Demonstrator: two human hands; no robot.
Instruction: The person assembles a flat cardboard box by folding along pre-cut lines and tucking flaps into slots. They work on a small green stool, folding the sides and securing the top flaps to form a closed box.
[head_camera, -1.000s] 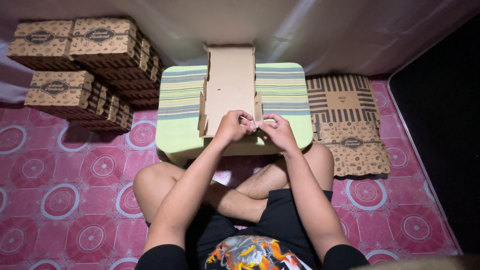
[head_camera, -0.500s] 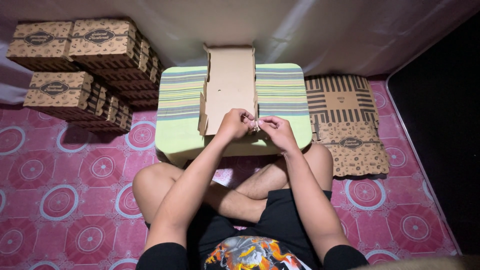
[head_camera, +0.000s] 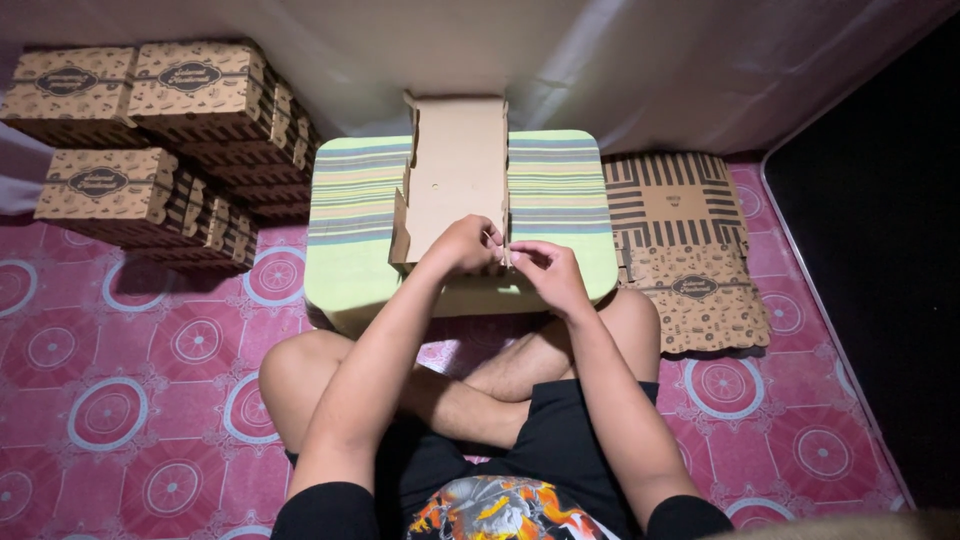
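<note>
Both hands pinch half-folded brown carton (head_camera: 455, 180) corner | left hand (head_camera: 465, 243), right hand (head_camera: 548, 275) | finished boxes (head_camera: 150, 130) stacked left

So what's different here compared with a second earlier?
Very little. Both hands, left hand and right hand, stay pinched at the near right corner of the half-folded cardboard box, fingers shifting only slightly. The striped table, folded box stacks and flat blanks are unmoved.

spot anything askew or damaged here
Nothing stands out. The half-folded cardboard box lies straight on the striped table, both hands at its near edge; folded boxes are stacked tidily, flat blanks piled alongside.
</note>
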